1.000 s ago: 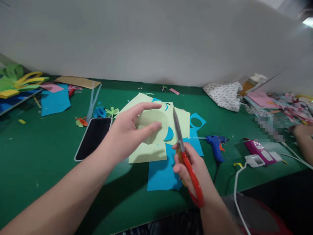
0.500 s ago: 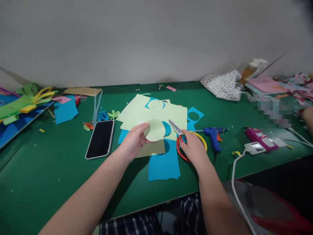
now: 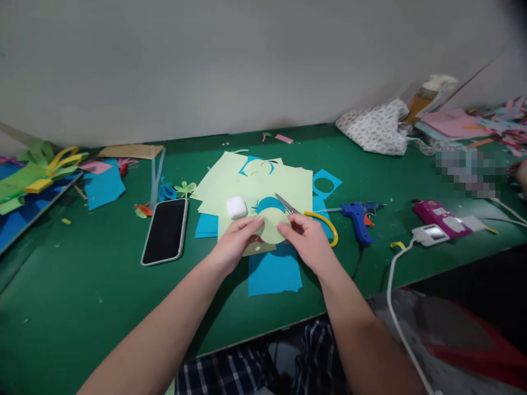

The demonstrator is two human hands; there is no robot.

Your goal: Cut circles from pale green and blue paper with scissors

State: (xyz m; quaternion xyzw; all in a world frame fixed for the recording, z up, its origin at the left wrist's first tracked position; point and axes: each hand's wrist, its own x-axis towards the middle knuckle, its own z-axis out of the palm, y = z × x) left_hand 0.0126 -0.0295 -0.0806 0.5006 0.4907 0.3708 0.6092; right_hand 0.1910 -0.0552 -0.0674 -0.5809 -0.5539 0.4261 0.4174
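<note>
Both my hands pinch a pale green paper circle (image 3: 272, 226) just above the table. My left hand (image 3: 236, 241) grips its left edge and my right hand (image 3: 304, 238) grips its right edge. The scissors (image 3: 307, 215), with red and yellow handles, lie on the paper just beyond my right hand, not held. A small white earbud case (image 3: 236, 207) rests on the pale green sheets (image 3: 230, 181) beside my left fingers. Blue paper pieces (image 3: 274, 274) lie under and below my hands.
A black phone (image 3: 165, 230) lies left of the papers. A blue glue gun (image 3: 358, 215), a magenta device (image 3: 434, 215) and a white charger with cable (image 3: 428, 235) sit to the right. Coloured paper crafts (image 3: 37, 173) fill the far left; cloth and scraps (image 3: 379, 131) the far right.
My right hand put the scissors down on the paper and came over to the circle. My left hand lowered the circle; both hands now hold it.
</note>
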